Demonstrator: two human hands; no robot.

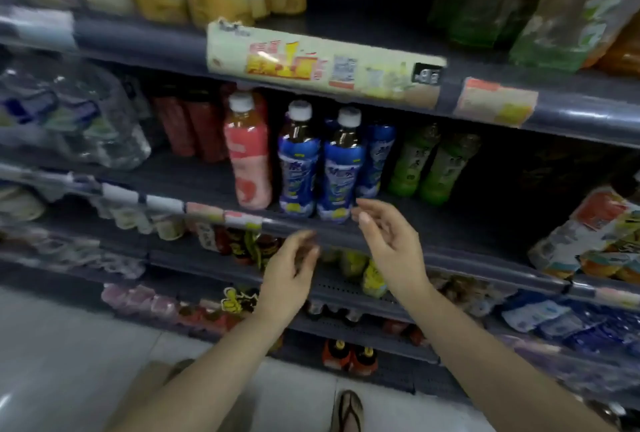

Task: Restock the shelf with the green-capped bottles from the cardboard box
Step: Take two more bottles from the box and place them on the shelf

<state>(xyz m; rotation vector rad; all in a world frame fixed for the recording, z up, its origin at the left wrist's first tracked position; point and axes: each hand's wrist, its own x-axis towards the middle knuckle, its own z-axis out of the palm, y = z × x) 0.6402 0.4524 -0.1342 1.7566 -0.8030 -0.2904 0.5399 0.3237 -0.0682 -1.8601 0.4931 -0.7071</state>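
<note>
Two green-labelled bottles (427, 167) stand deep on the dark shelf (433, 224), right of three blue-labelled, white-capped bottles (318, 161) and a pink bottle (247, 154). Shadow hides the green bottles' caps. My right hand (388, 241) hovers at the shelf's front edge just below the blue bottles, fingers apart and holding nothing. My left hand (291, 269) is lower, in front of the shelf below, fingers loosely curled and holding nothing. A brown cardboard box corner (152, 383) shows on the floor by my left forearm.
Bare shelf stretches right of the green bottles. Packed water bottles (69, 120) fill the left end. An upper shelf (588, 113) with a promo strip (322, 61) overhangs. Lower shelves hold small bottles and packs. My sandalled foot (348, 412) stands on white floor tiles.
</note>
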